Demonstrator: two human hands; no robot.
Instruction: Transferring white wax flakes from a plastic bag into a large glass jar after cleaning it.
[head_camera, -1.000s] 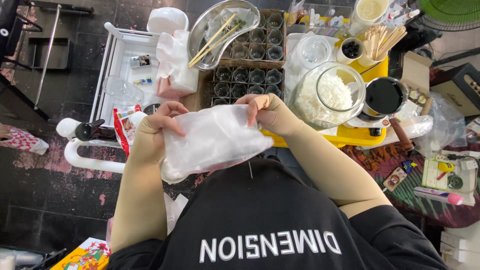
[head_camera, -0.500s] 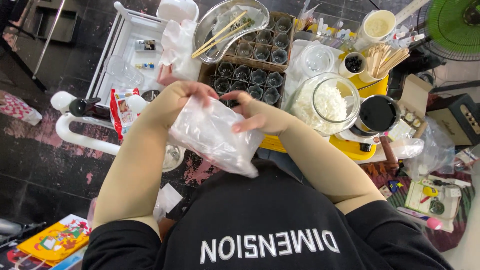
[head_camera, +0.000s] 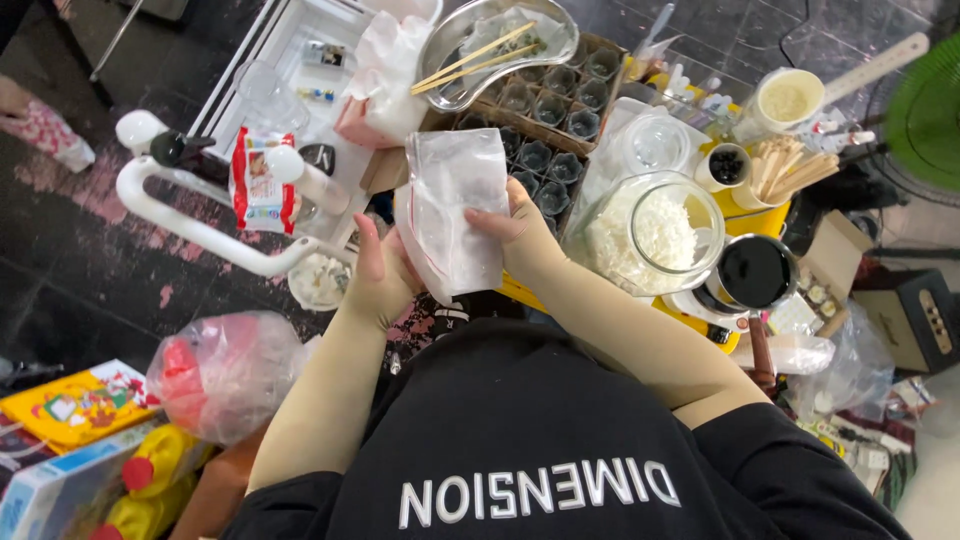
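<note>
Both hands, left hand (head_camera: 378, 275) and right hand (head_camera: 512, 232), now pinch the clear plastic bag (head_camera: 455, 208) upright, no longer bunched, jar of white flakes (head_camera: 655, 235) at three o'clock.

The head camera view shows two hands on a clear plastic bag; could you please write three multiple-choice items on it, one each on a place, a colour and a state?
1. Where do the wooden chopsticks lie?
A. in the metal dish
B. in the glass jar
C. on the floor

2. What colour is the stuff inside the glass jar?
A. red
B. white
C. green

3. How is the clear plastic bag held?
A. lying flat on the floor
B. hanging from a hook
C. held up between the left hand and the right hand

Answers: 1 A, the sticks rest across the dish; 2 B, pale flakes fill the jar; 3 C, both hands grip its sides.
</note>
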